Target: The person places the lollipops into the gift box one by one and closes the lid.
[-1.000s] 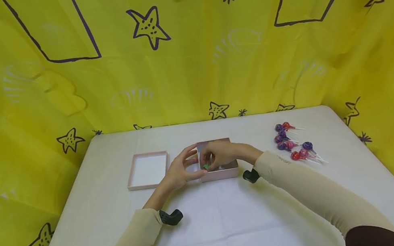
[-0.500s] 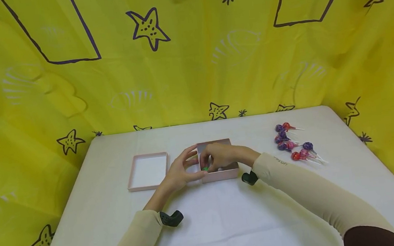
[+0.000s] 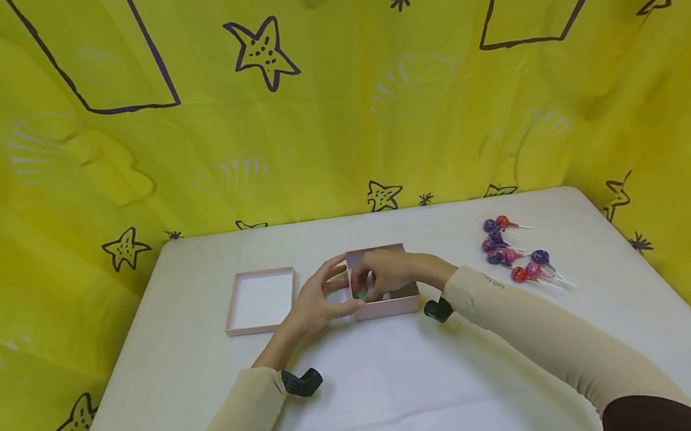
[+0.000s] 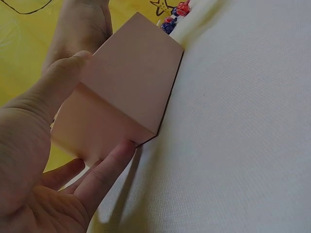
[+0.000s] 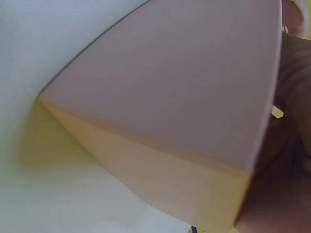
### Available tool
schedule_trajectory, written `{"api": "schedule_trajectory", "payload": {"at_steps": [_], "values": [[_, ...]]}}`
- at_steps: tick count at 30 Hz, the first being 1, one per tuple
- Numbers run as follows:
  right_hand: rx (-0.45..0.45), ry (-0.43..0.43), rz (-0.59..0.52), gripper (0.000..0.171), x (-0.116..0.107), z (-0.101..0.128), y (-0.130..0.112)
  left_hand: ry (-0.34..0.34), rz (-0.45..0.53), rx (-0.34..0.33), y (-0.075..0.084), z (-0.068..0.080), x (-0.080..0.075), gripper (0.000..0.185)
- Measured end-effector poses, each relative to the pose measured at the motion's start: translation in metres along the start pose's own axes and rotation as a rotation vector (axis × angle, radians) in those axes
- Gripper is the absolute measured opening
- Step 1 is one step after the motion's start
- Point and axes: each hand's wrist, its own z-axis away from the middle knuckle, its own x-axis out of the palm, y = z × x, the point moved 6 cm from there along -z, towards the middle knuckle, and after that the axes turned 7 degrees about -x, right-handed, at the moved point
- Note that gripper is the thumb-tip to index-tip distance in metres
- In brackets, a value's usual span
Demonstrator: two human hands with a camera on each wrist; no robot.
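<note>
Right hand lower in box, half-hiding perhaps candy, lollipops apart

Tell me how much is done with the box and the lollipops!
Done: what looks like the lid lies off, beside the pink box. In hand: the left hand touches the box's side while the right hand reaches in, near something green; its grip is unclear. Still to do, maybe: the lollipops lie on the table, if they're meant to go in.
</note>
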Motion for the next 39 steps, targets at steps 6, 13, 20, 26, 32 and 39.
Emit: {"api": "schedule_trajectory", "payload": {"at_steps": [6, 13, 20, 26, 32, 39], "values": [[0.032, -0.013, 0.016, 0.021, -0.009, 0.007, -0.004, 0.009, 0.005, -0.004, 0.000, 0.000, 0.000, 0.090], [0.041, 0.015, 0.058, 0.027, -0.027, 0.023, -0.010, 0.020, 0.010, -0.011, -0.001, 0.000, 0.001, 0.090], [0.016, 0.091, 0.081, 0.034, -0.047, 0.044, -0.013, 0.038, -0.004, -0.034, -0.001, -0.001, 0.001, 0.090], [0.003, 0.167, 0.096, 0.039, -0.061, 0.067, -0.015, 0.043, 0.002, -0.033, -0.002, -0.002, 0.001, 0.091], [0.039, 0.245, 0.143, 0.042, -0.072, 0.090, -0.006, 0.039, -0.014, -0.021, -0.004, -0.002, 0.000, 0.092], [0.082, 0.311, 0.206, 0.045, -0.082, 0.123, 0.004, 0.032, -0.017, -0.010, -0.002, -0.001, -0.001, 0.093]]}}
